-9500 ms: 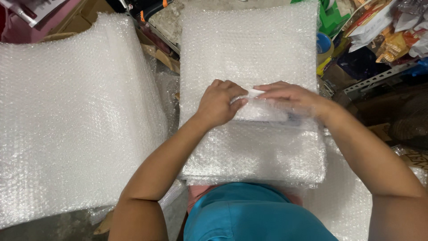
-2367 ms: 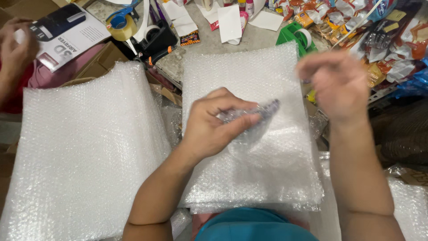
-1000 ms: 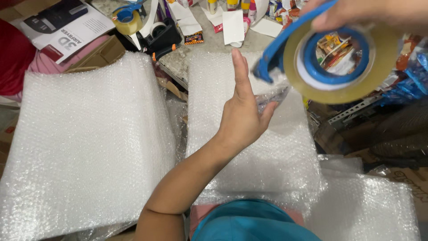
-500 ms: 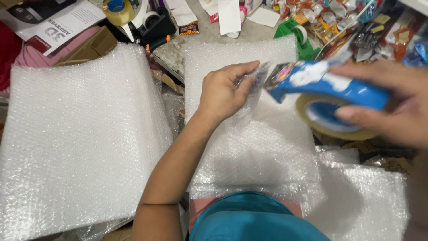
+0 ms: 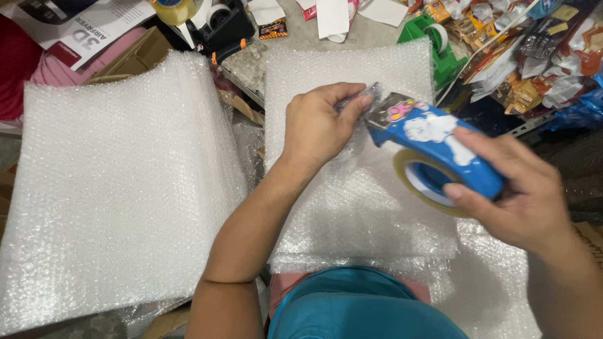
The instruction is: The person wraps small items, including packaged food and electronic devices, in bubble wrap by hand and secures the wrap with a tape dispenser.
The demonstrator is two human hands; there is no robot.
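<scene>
My left hand (image 5: 320, 129) grips a small bundle wrapped in bubble wrap (image 5: 364, 103), held just above a stack of bubble wrap sheets (image 5: 370, 207) in front of me. My right hand (image 5: 515, 188) holds a blue tape dispenser (image 5: 433, 147) with a roll of clear tape. The dispenser's metal front end touches the wrapped bundle right beside my left fingers.
A larger pile of bubble wrap sheets (image 5: 119, 182) lies at the left. Behind it are a cardboard box (image 5: 129, 59), a printed box (image 5: 81, 28), a black tape dispenser (image 5: 223, 25) and a green one (image 5: 433, 37). Snack packets (image 5: 540, 56) crowd the right shelf.
My right hand picked up the blue tape dispenser from the back right, brought it down and in, and now its front end presses on the bundle. My left hand kept hold of the bundle.
</scene>
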